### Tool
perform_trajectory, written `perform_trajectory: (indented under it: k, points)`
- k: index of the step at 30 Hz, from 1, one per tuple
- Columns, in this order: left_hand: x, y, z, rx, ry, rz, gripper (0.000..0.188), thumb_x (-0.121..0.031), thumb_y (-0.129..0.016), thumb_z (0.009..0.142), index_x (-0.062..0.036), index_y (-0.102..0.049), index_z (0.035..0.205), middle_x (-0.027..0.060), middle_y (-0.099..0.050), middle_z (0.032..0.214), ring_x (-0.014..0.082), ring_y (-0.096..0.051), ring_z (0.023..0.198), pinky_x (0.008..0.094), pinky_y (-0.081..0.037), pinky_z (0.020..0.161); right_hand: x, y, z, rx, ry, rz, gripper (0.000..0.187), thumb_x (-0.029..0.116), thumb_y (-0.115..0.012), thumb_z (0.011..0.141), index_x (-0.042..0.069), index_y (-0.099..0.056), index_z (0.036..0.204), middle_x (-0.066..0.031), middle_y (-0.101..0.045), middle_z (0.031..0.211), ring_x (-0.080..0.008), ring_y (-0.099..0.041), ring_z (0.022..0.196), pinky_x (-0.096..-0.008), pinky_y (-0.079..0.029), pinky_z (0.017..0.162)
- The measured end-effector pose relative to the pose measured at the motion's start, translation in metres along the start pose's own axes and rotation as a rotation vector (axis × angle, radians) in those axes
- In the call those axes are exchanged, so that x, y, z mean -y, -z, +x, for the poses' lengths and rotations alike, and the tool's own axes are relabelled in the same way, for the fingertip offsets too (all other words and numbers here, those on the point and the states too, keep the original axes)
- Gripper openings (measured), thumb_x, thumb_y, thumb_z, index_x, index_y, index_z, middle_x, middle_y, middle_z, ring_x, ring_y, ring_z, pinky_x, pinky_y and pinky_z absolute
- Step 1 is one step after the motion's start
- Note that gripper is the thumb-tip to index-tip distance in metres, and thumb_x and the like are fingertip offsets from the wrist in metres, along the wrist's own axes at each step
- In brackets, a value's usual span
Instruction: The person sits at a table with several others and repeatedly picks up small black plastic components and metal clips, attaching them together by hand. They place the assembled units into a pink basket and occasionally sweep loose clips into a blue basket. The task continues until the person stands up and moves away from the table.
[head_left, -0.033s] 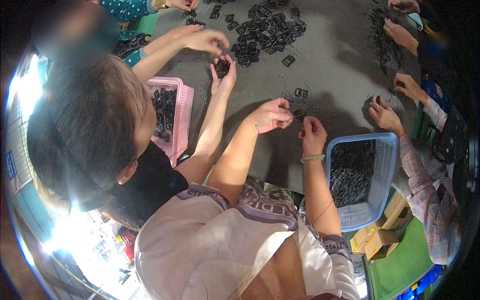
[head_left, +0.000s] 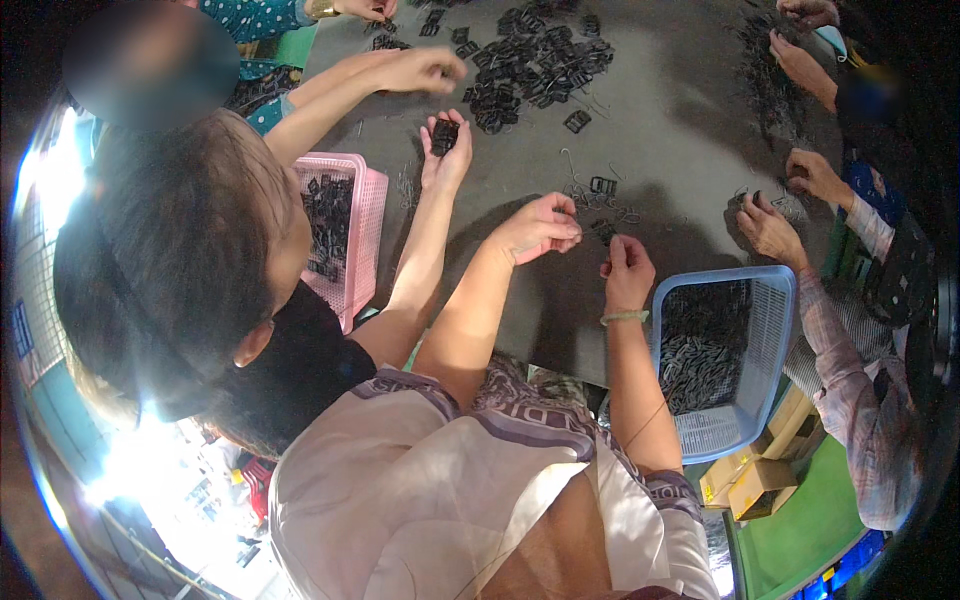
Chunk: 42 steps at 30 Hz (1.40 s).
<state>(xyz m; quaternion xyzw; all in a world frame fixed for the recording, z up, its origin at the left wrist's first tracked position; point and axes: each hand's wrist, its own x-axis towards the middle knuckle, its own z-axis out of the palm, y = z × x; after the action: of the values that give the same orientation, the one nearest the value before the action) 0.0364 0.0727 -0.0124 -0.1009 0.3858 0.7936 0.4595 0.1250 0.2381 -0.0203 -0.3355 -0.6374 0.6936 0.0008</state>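
Observation:
My left hand (head_left: 541, 228) hovers over the grey table with its thumb and fingers drawn together. Whatever is in that pinch is too small to make out. A short gap to the right, my right hand (head_left: 628, 270) pinches a small black plastic buckle (head_left: 603, 230) that sticks out toward my left hand. Just beyond both hands lie another black buckle (head_left: 603, 186) and several thin bent metal wire hooks (head_left: 577, 196). A single buckle (head_left: 576, 121) rests farther off, beside a big heap of black buckles (head_left: 540, 65).
A blue plastic basket (head_left: 778, 350) full of black pieces stands by my right forearm. To the left is a pink basket (head_left: 372, 230) with black parts. A co-worker's hand (head_left: 447, 150) holds black buckles close on my left; another co-worker's hand (head_left: 770, 232) works at the right.
My left hand has shifted slightly away from the buckle in my right hand, which shows more plainly now. The left co-worker's farther hand has moved a little.

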Motion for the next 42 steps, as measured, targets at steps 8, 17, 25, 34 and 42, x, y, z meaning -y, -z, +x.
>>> perform_trajectory:
  k: [8,17,25,34,42]
  points:
    - [0.008,-0.026,0.004,-0.173,-0.409,1.181,0.041,-0.026,-0.077,0.073,-0.0091,-0.063,0.108,0.0084,-0.054,0.097,0.0163,-0.055,0.081,0.0289,-0.046,0.07,-0.025,-0.003,-0.004,-0.1,0.284,-0.226,0.019,0.02,-0.06,0.091,0.001,-0.062,0.094,0.0014,-0.055,0.067,-0.0047,-0.049,0.056,-0.02,-0.04,0.048]
    - [0.009,-0.001,-0.008,-0.803,-0.683,0.466,0.011,-0.012,-0.062,0.088,-0.0033,-0.057,0.083,-0.0002,-0.06,0.072,0.0054,-0.052,0.058,0.0191,-0.04,0.05,-0.027,0.011,-0.024,0.084,0.379,-1.261,0.097,0.051,-0.068,0.074,0.006,-0.019,0.144,-0.0225,-0.014,0.149,-0.0406,-0.01,0.138,-0.0576,-0.012,0.108]
    - [-0.068,0.069,-0.044,-1.176,-0.885,0.14,0.01,-0.01,-0.054,0.091,-0.0056,-0.045,0.093,0.0076,-0.053,0.074,0.0171,-0.055,0.057,0.0364,-0.052,0.054,0.004,0.009,-0.022,0.414,0.075,-1.461,0.143,0.058,-0.081,0.051,0.007,0.013,0.145,-0.0234,0.017,0.15,-0.044,0.015,0.138,-0.0626,0.001,0.106]
    - [-0.09,0.166,-0.046,-1.499,-0.71,0.642,0.025,-0.015,-0.056,0.089,-0.0022,-0.045,0.108,0.0112,-0.048,0.091,0.0219,-0.044,0.077,0.0351,-0.038,0.065,-0.003,0.006,-0.021,0.436,-0.018,-1.475,0.147,0.056,-0.083,0.048,0.009,0.017,0.144,-0.0223,0.02,0.149,-0.0434,0.019,0.137,-0.0618,0.001,0.107]
    - [-0.054,0.153,-0.067,-1.513,-0.512,1.453,0.043,-0.022,-0.055,0.088,-0.0062,-0.042,0.127,0.0173,-0.036,0.127,0.0324,-0.031,0.116,0.0438,-0.026,0.095,0.005,0.009,-0.024,0.452,0.008,-1.401,0.144,0.052,-0.084,0.05,0.009,0.015,0.145,-0.022,0.018,0.15,-0.0429,0.018,0.138,-0.0623,0.002,0.107]
